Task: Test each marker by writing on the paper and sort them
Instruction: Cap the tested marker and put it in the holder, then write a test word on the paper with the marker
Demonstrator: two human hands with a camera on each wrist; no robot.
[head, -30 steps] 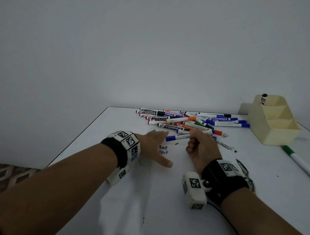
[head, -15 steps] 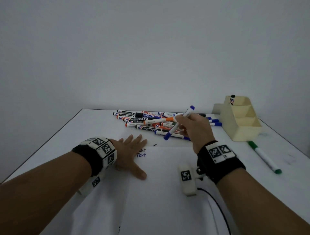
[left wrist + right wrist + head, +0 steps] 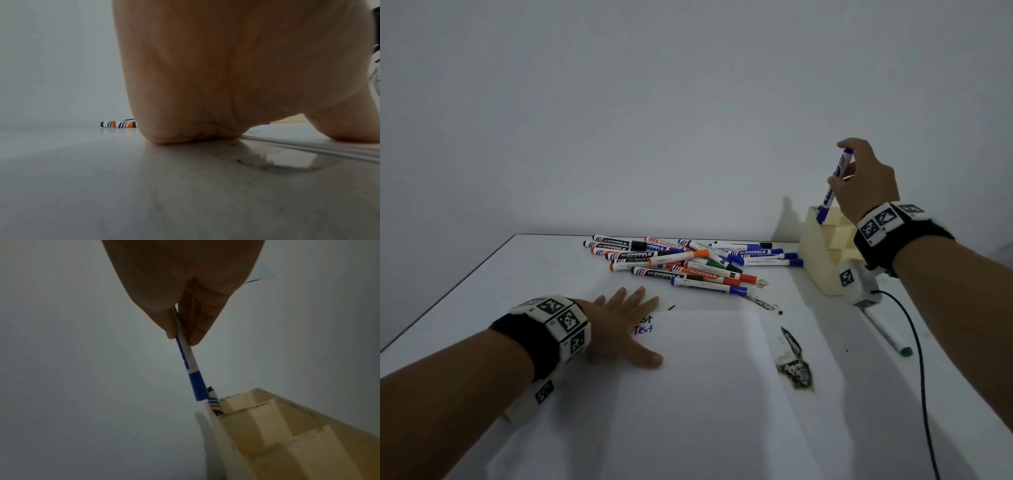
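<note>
Pointing cap-down, blue marker [image 3: 834,185] near-upright, over organizer [image 3: 822,260]

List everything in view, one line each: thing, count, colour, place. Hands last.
blue marker: one, white with blue cap, cap down over the organizer's rear compartment
black marker: one, standing in that rear compartment
desk organizer: one, cream, stepped, table's right
marker pile: many, mixed colours, table's far middle
green marker: one, lying right of the paper
paper: white, "Test" written twice, near middle
table: one, white
left hand: flat on the paper
right hand: holds the blue marker
</note>
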